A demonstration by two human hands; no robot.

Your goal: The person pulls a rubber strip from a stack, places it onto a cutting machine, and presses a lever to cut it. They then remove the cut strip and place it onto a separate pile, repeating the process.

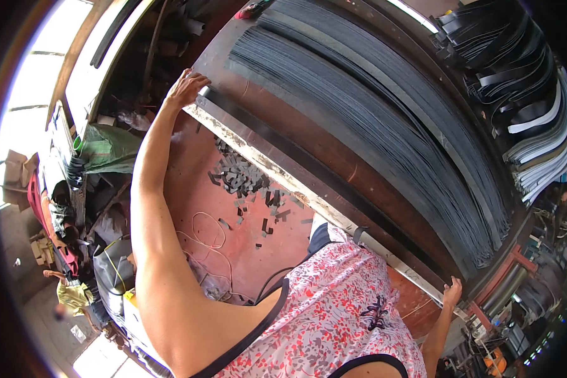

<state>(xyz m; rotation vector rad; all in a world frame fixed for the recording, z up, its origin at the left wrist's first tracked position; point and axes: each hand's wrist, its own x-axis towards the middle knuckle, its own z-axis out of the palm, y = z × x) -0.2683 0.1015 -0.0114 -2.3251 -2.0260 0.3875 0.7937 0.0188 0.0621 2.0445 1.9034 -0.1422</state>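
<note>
A long black strip, likely rubber or leather-like sheet, lies along the near edge of the worktable. My left hand is at its far left end, with curled fingers gripping at the table corner. At the opposite end, my right hand pinches the strip near the right corner. Beyond the strip, a wide stack of long grey-black strips spreads across the tabletop in curved, roughly parallel layers. The undersides of both hands are hidden.
Small dark offcuts are scattered on the red floor beside a thin pale cord. More strips hang at the upper right. A green sack stands left. Another person is at the lower left.
</note>
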